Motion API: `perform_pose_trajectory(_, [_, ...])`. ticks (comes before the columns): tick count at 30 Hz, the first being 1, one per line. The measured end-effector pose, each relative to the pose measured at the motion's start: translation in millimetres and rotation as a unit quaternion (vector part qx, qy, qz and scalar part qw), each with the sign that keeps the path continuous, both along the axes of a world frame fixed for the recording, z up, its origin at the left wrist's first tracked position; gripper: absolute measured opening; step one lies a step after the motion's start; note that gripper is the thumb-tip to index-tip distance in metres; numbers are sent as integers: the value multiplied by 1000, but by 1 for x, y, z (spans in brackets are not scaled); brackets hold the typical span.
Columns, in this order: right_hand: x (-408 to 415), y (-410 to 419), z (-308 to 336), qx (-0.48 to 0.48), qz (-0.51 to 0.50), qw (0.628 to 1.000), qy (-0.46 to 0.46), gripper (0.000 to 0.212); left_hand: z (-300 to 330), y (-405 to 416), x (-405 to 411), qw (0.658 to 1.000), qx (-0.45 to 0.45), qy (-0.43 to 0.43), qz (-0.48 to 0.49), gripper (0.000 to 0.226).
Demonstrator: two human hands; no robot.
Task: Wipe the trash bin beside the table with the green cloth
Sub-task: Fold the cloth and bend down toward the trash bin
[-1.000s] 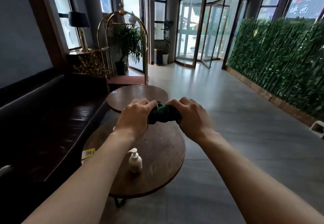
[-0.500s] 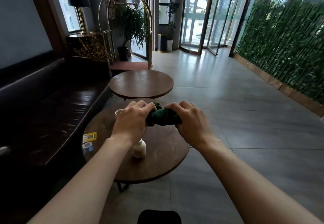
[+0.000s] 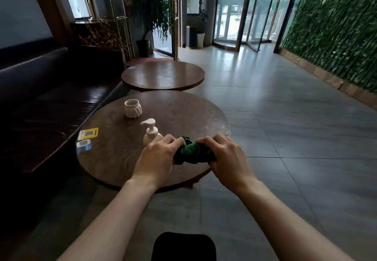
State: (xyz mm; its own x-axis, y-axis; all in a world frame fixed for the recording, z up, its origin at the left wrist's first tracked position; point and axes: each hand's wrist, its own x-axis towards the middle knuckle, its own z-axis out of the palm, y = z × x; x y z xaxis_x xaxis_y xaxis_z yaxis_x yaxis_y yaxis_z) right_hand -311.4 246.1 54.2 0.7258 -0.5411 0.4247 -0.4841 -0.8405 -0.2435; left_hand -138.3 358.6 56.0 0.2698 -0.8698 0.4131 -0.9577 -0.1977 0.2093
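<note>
A dark green cloth (image 3: 192, 153) is bunched and twisted between my two hands, above the front edge of the near round wooden table (image 3: 114, 158). My left hand (image 3: 158, 159) grips its left end and my right hand (image 3: 226, 158) grips its right end. A black rounded shape (image 3: 183, 246), which may be the top of the trash bin, shows at the bottom edge on the floor in front of the table; only its upper part is in view.
On the near table stand a white pump bottle (image 3: 151, 132), a white ribbed cup (image 3: 133, 108) and two small cards (image 3: 88, 133). A second round table (image 3: 163, 75) lies behind, a dark sofa (image 3: 40, 97) to the left, tiled floor (image 3: 285, 138) to the right.
The view has tilted down and drawn closer to the table. Both hands, still holding the cloth, now sit lower over the table's front edge. More of the black shape at the bottom shows.
</note>
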Motion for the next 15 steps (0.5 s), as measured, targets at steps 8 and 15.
perform_pose_trajectory(8, [-6,-15,-128,11,-15,1000,-12,52,-128,-18,-4,1000,-7,12,-22,43])
perform_pose_trajectory(15, [-8,-17,-231,18,-27,999,-21,56,-229,-23,-8,999,-1,26,-26,44])
